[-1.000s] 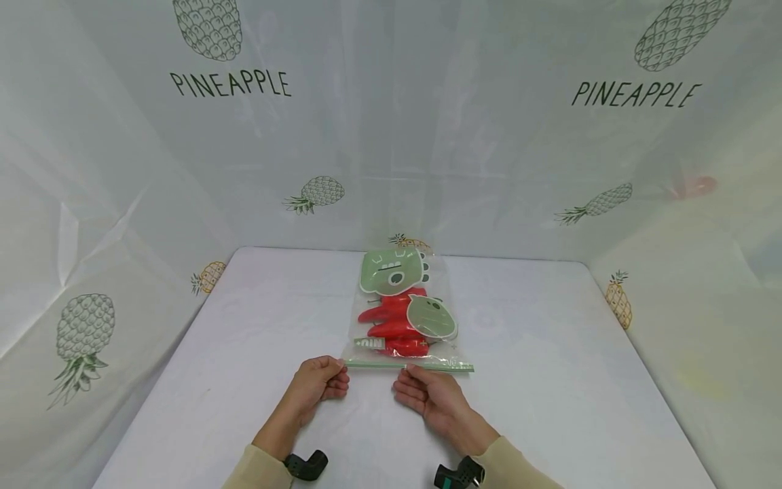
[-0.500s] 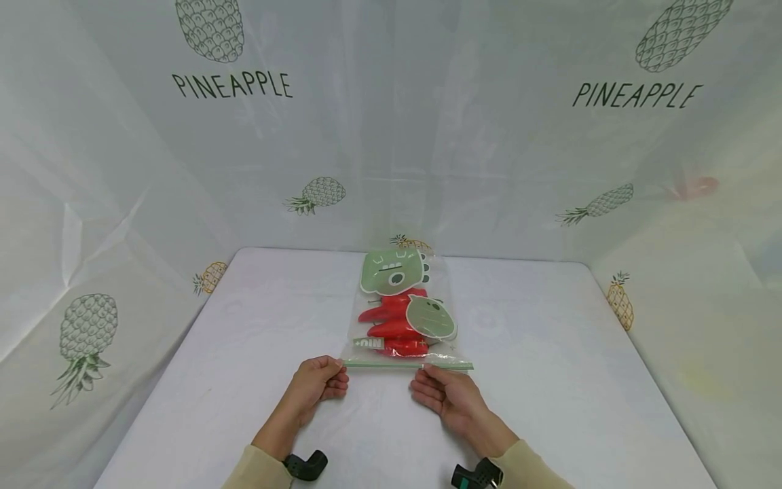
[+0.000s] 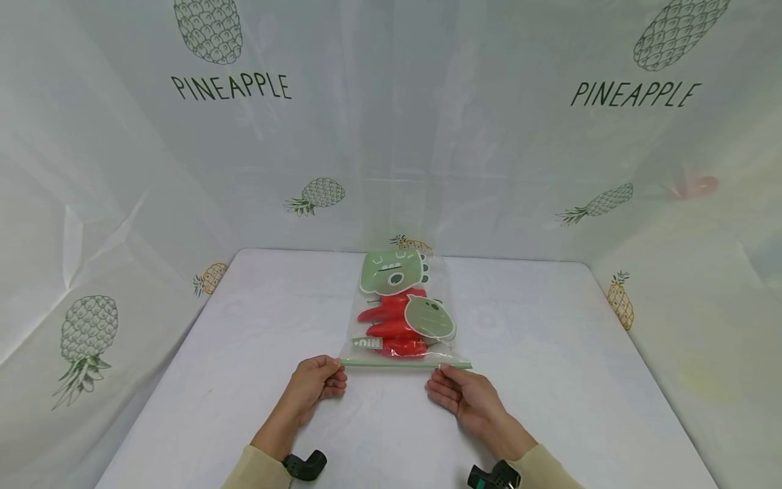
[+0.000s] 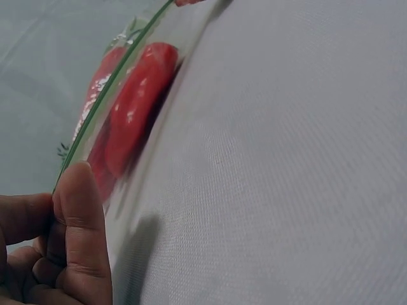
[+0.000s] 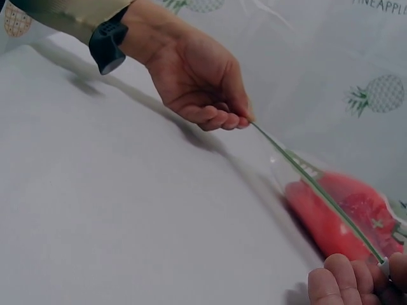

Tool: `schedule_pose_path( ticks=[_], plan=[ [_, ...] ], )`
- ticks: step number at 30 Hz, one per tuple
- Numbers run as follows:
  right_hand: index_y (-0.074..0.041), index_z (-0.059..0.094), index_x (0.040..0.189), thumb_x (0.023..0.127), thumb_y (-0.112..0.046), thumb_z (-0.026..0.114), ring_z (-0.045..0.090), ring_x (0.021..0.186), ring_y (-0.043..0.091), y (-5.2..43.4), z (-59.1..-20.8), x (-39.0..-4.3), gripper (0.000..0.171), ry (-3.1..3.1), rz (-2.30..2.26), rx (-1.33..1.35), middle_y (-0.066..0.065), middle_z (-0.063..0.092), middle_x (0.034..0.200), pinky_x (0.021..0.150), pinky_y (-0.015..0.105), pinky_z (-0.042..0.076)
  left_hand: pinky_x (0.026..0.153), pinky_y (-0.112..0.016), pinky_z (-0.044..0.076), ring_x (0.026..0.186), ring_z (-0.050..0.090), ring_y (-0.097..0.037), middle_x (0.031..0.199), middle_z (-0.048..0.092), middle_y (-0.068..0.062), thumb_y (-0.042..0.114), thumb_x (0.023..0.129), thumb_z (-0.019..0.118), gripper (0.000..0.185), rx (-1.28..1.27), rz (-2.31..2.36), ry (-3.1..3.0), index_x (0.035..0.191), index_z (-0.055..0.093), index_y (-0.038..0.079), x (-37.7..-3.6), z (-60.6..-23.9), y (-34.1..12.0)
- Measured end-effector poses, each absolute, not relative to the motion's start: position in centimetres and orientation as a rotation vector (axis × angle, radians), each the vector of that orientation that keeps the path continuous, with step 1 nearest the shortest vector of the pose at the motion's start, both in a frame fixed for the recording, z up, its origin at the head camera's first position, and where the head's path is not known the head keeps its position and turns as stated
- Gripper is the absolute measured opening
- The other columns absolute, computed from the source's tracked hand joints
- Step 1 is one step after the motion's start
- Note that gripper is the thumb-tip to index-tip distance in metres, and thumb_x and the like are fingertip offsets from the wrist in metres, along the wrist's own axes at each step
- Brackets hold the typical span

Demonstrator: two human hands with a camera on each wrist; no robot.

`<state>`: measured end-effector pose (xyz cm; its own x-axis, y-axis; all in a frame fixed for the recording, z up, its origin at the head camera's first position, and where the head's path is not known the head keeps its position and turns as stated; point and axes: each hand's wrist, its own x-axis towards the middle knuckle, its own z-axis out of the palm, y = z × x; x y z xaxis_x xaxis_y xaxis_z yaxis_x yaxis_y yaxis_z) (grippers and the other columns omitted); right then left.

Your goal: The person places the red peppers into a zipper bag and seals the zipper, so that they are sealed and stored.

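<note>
A clear zip bag (image 3: 360, 305) with green cartoon prints lies on the white table, its green zip edge (image 3: 391, 365) towards me. Several red peppers (image 3: 391, 329) show through the plastic. My left hand (image 3: 314, 384) pinches the left end of the zip edge between thumb and forefinger. Farther right along the same edge, my right hand (image 3: 461, 397) pinches a small white slider (image 5: 384, 267), its other fingers loosely curled below. Seen from the left wrist, the zip edge stretches taut and raised off the table, away from my left thumb (image 4: 82, 222).
White sheeting (image 3: 489, 149) printed with pineapples hangs behind and at both sides of the table (image 3: 550, 360). The bag's far end reaches the table's back edge. A dark wrist device (image 3: 305, 466) is strapped to each arm.
My right hand has slid to the right along the zip edge, from about its middle to near the right end. The left hand has kept its pinch on the left end, almost still.
</note>
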<state>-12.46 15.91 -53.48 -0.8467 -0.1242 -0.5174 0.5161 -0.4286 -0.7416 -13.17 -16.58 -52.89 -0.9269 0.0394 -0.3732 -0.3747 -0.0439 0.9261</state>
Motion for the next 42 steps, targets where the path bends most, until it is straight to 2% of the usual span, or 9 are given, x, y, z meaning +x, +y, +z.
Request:
schedule_pose_path(
  ticks=[11, 21, 31, 36, 42],
  plan=[
    [0.007, 0.067, 0.121, 0.106, -0.016, 0.063, 0.079, 0.099, 0.025, 17.6, -53.2, -12.3, 0.028, 1.413, -2.328, 0.591, 0.014, 0.079, 0.104, 0.095, 0.043, 0.061, 0.067, -0.026, 0.062, 0.073, 0.068, -0.014, 0.082, 0.07, -0.008, 0.012, 0.108, 0.058, 0.025, -0.366, 2.048, 1.963, 0.106, 0.064, -0.012, -13.1, -52.7, -16.6],
    [0.006, 0.065, 0.126, 0.107, -0.016, 0.062, 0.078, 0.101, 0.025, 19.1, -52.7, -12.1, 0.03, 1.45, -2.333, 0.647, 0.014, 0.078, 0.105, 0.095, 0.043, 0.061, 0.068, -0.026, 0.062, 0.072, 0.068, -0.014, 0.082, 0.07, -0.008, 0.011, 0.108, 0.057, 0.024, -0.362, 2.048, 1.965, 0.106, 0.064, -0.012, -13.0, -52.7, -16.6],
    [0.005, 0.066, 0.124, 0.107, -0.017, 0.061, 0.078, 0.101, 0.023, 19.9, -52.8, -11.7, 0.027, 1.445, -2.305, 0.58, 0.012, 0.078, 0.104, 0.096, 0.04, 0.061, 0.067, -0.027, 0.062, 0.071, 0.069, -0.013, 0.082, 0.069, -0.007, 0.012, 0.108, 0.057, 0.025, -0.306, 1.957, 1.981, 0.104, 0.064, -0.011, -12.6, -52.7, -17.0],
    [0.009, 0.062, 0.126, 0.106, -0.017, 0.062, 0.079, 0.098, 0.022, 20.0, -53.1, -11.2, 0.033, 1.524, -2.26, 0.581, 0.013, 0.078, 0.102, 0.093, 0.04, 0.062, 0.065, -0.027, 0.062, 0.07, 0.069, -0.012, 0.081, 0.068, -0.007, 0.012, 0.107, 0.057, 0.025, -0.226, 1.84, 2.029, 0.101, 0.065, -0.011, -12.0, -52.8, -17.4],
    [0.012, 0.065, 0.117, 0.105, -0.013, 0.062, 0.079, 0.088, 0.022, 19.5, -53.2, -10.8, 0.028, 1.636, -2.178, 0.577, 0.013, 0.078, 0.093, 0.084, 0.039, 0.065, 0.062, -0.029, 0.062, 0.065, 0.068, -0.014, 0.079, 0.069, -0.009, 0.011, 0.105, 0.06, 0.022, -0.303, 1.716, 2.215, 0.093, 0.068, -0.006, -11.6, -53.3, -17.0]
  ],
)
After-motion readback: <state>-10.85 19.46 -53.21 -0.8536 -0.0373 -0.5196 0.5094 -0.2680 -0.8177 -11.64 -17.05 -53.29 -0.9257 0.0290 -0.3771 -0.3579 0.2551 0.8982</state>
